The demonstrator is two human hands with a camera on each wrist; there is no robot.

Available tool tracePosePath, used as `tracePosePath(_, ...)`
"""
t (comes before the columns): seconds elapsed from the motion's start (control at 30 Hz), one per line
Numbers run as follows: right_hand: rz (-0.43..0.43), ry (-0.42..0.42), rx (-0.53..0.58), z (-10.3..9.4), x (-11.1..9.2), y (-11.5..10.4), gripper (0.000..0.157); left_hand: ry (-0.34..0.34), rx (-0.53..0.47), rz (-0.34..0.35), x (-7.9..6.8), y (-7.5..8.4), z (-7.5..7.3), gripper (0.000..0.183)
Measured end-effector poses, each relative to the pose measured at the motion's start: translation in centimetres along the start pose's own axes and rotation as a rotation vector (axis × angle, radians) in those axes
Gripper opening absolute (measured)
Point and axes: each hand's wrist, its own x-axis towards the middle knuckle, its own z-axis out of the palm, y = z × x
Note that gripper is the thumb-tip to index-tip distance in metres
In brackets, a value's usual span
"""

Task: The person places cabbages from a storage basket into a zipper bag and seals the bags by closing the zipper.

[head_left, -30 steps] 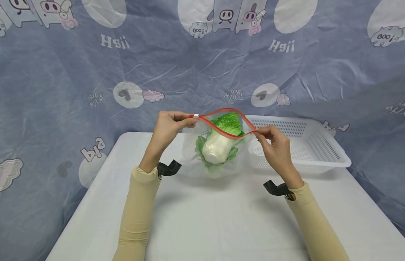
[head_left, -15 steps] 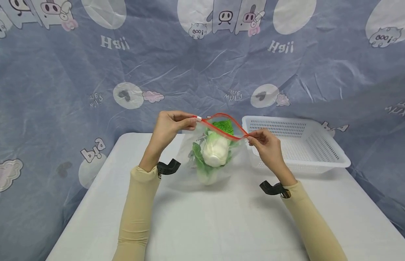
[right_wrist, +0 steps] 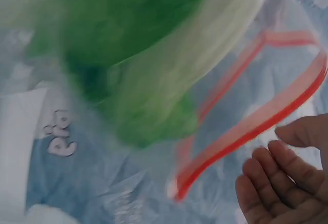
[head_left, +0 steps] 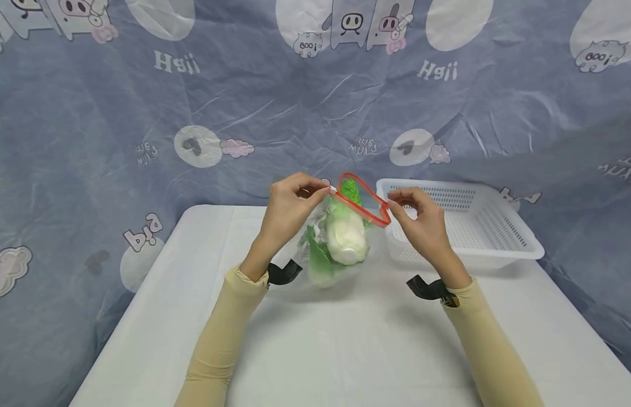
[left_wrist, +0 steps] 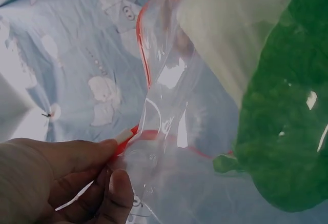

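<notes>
A clear slider zip bag (head_left: 323, 277) with a red zip rim hangs over the table, its mouth parted. Inside it is a Chinese cabbage (head_left: 347, 240), white base toward me and green leaves at the far end. My left hand (head_left: 292, 209) pinches the rim's left end at the white slider (left_wrist: 122, 136); the left wrist view shows thumb and finger on it. At the rim's right end is my right hand (head_left: 419, 220), thumb and fingers apart. In the right wrist view its fingers (right_wrist: 271, 170) are loosely bent beside the red rim, holding nothing.
A white perforated plastic basket (head_left: 498, 249) stands behind my right hand, at the table's back right. White cloth covers the table (head_left: 346, 350). A blue-grey printed curtain (head_left: 275, 102) hangs behind and at the sides.
My left hand has moved right with its end of the bag, bringing the rim's ends closer together. My right hand shifted left, then its pinch on the rim's right end came loose.
</notes>
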Motion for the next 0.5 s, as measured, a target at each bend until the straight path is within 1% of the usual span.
tracePosePath(0.07,-0.049,-0.046,0.029,0.0,0.5,-0.8,0.02,-0.017,0.001,0.02,-0.3,0.4,0.5,0.008)
tracePosePath(0.1,-0.071,-0.07,0.023,0.1,0.8,-1.1,0.022,-0.027,-0.002,0.024,-0.4,0.6,0.7,0.007)
tracePosePath(0.27,-0.182,-0.198,-0.047,0.7,2.1,-2.2,0.032,-0.077,0.002,0.055,-0.9,1.5,1.4,0.005)
tracePosePath(0.37,-0.211,-0.26,-0.053,1.0,2.5,-2.7,0.027,-0.091,0.011,0.086,-1.1,1.9,1.8,0.005)
tracePosePath(0.5,-0.219,-0.302,-0.057,1.1,2.8,-2.9,0.015,-0.084,0.019,0.113,-1.2,2.0,2.1,0.005)
